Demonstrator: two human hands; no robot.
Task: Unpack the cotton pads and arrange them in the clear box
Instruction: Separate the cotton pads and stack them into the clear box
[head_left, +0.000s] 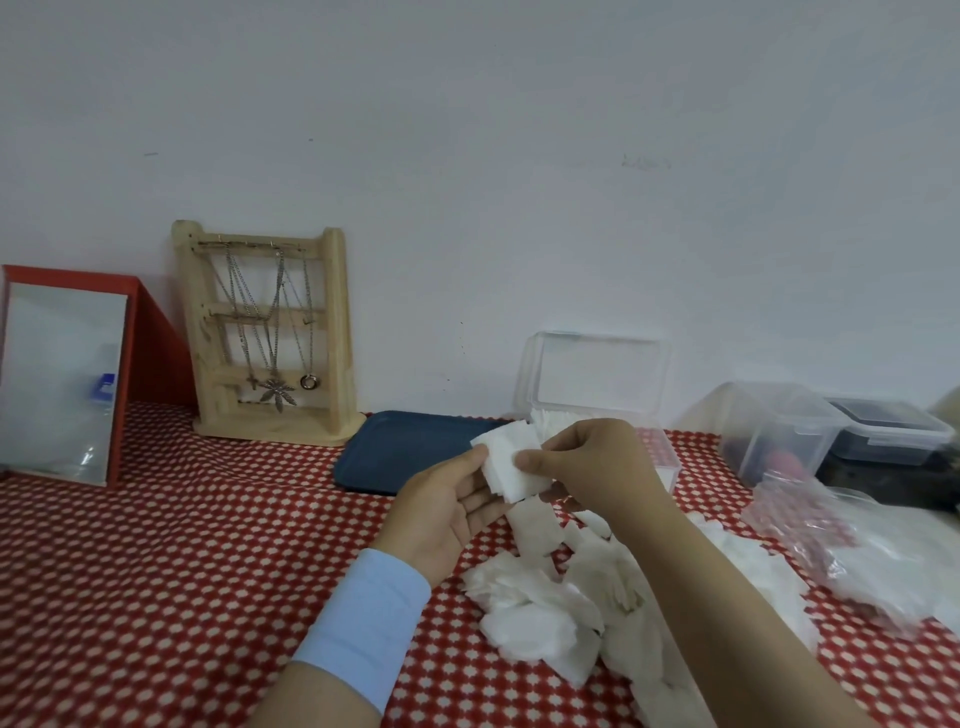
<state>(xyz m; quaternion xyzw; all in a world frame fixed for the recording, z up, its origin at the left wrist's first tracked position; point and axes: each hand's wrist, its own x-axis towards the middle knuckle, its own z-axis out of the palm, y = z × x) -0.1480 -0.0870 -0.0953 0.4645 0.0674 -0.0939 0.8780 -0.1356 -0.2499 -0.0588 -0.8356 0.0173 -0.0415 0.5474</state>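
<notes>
Checked in red and white, the counter (182, 545) carries everything. Nearest, in front of the clear box (669, 467), lies a heap of loose pads (545, 623). Above the heap, just in front of the box, both hands hold a small stack of pads (511, 462). The left hand (447, 514) has its grip closed on the stack's left edge, thumb on top and fingers beneath. The right hand (597, 467) pinches the right edge.

The pads look feather-light, soft and floppy. A stack will likely fan apart unless squeezed flat across its faces.

The box, its lid (597, 369) tipped up, holds a row of pads (545, 418). Right of the box, a crumpled plastic bag (831, 530) and two plastic tubs (769, 426) crowd that side. Left of the box sits a blue tray (395, 452). Further left, a wooden jewellery stand (270, 332) and a mirror (62, 379) stand by the wall.
</notes>
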